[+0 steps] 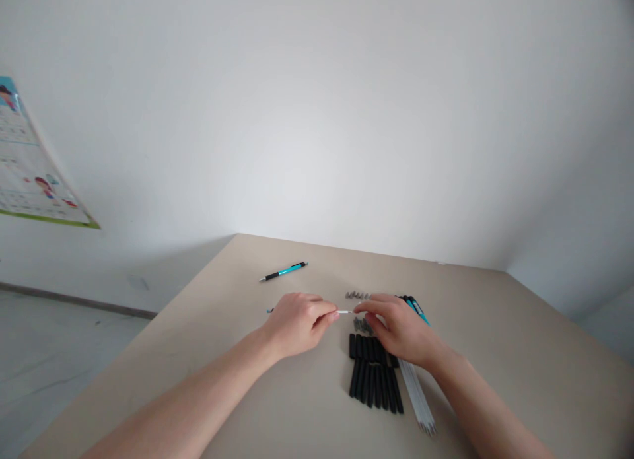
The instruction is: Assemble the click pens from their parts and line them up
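Note:
My left hand (302, 321) is closed in a pinch around a thin white pen refill (343, 312), whose metal-tipped end sticks out to the right. A small dark and blue end (270, 310) shows beyond the left knuckles; whether it belongs to the held piece is hidden. At the refill's tip, the thumb and fingers of my right hand (393, 323) are pinched together, and anything between them is too small to make out. Small springs (362, 325) and small metal pen tips (356, 295) lie beside the right fingertips.
An assembled blue and black pen (284, 272) lies at the back left of the table (292, 406). Several black grips (374, 383) sit in two rows before my right hand. White refills (419, 399) and blue pen barrels (416, 307) lie partly under the right arm. A wall stands behind.

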Demonstrator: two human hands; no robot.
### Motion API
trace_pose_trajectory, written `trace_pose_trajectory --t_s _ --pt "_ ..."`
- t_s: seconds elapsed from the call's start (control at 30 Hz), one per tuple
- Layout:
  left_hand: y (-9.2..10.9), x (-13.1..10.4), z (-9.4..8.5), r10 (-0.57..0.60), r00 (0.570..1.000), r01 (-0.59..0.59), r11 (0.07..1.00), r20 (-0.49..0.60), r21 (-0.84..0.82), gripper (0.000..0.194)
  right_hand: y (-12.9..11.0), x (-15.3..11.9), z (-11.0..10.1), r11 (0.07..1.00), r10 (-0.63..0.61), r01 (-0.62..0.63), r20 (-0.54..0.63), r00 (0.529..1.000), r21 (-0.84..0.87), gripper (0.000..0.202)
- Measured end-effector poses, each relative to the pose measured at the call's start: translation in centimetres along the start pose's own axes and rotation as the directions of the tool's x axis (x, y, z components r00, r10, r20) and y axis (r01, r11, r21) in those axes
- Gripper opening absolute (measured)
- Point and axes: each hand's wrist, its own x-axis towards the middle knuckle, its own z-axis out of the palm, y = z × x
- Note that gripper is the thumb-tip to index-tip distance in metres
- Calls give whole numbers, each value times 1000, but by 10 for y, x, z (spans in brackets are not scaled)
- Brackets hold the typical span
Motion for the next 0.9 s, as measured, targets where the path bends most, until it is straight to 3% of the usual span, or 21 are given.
trace_pose_trajectory --t_s 0.27,0.5,0.67,0.77,0.9 --pt "3 0 -1 48 997 -49 999 63 4 24 -28 4 1 974 -123 144 -122 985 175 18" --pt "1 1 -1 -11 1000 11 1000 21 20 24 -5 2 -8 990 -136 143 -216 967 19 20" --pt "5 1 2 22 1000 -21 999 12 -26 26 -21 2 -5 977 -213 203 -172 962 -72 23" --pt "6 1 0 4 1000 -3 999 1 -44 23 -30 2 -3 987 -155 148 -123 980 -64 29" --pt "2 -1 1 -67 998 67 998 12 4 23 -20 -2 -12 996 46 -49 -44 998 -72 28"
